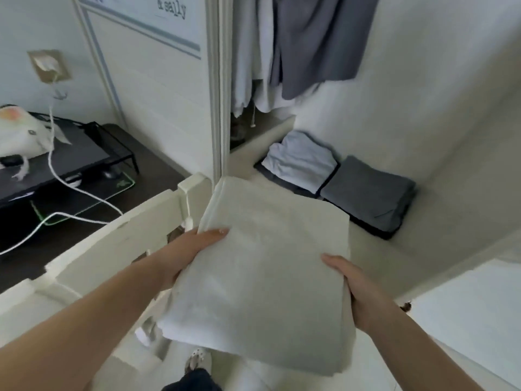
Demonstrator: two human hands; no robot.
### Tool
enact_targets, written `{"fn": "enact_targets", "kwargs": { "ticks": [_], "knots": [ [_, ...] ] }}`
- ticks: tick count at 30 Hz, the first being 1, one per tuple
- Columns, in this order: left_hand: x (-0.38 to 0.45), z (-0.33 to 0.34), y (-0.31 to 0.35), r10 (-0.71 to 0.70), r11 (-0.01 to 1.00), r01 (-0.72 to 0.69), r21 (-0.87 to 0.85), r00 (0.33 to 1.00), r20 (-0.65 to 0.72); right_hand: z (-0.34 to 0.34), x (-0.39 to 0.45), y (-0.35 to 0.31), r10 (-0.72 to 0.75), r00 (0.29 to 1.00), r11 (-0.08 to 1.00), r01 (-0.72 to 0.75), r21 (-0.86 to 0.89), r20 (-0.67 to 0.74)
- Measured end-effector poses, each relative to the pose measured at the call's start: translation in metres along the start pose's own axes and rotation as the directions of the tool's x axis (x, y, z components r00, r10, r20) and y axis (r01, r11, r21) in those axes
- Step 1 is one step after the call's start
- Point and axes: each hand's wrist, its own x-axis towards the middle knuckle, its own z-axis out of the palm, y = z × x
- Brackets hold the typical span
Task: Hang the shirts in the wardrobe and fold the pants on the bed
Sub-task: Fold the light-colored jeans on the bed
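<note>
at the far left a white plush toy (19, 131) sits on a black monitor stand (70, 162) atop a dark desk (158, 167), and a white cable (84, 193) trails from a wall socket (49, 66) down across the desk. just right of that runs the cream bed rail (127, 235), its post standing beside the wardrobe door frame (218, 94). the left hand (191, 249) grips the left edge of a folded pale garment (262, 277), thumb lying on top near the upper left corner and the other fingers tucked out of sight beneath. the garment, a flat off-white rectangle that is probably folded pants though the kind cannot be told, is held in the air between both hands, in front of the open wardrobe and above the floor. the right hand (358, 289) grips its right edge, thumb on top and the remaining fingers hidden under the cloth. beyond the garment, on the wardrobe floor, a light blue folded pile (301, 159) lies just beside a dark grey folded pile (369, 193), touching edge to edge. above them hang white shirts (253, 52) and a grey shirt (318, 43).
</note>
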Motion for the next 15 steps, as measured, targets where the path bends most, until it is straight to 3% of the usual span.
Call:
{"fn": "enact_targets", "kwargs": {
  "ticks": [6, 11, 15],
  "knots": [
    [0.114, 0.020, 0.041, -0.036, 0.997, 0.027, 0.077, 0.992, 0.119, -0.012, 0.054, -0.032, -0.011, 0.981, 0.990, 0.039, 0.138, -0.196],
    [0.197, 0.045, 0.072, -0.111, 0.989, 0.075, 0.124, 0.945, 0.308, -0.033, 0.089, -0.050, -0.049, 0.953, 0.953, 0.135, 0.271, -0.300],
    [0.252, 0.073, 0.085, -0.159, 0.979, 0.091, 0.183, 0.904, 0.398, -0.054, 0.119, -0.062, -0.087, 0.920, 0.939, 0.204, 0.277, -0.382]
  ]
}}
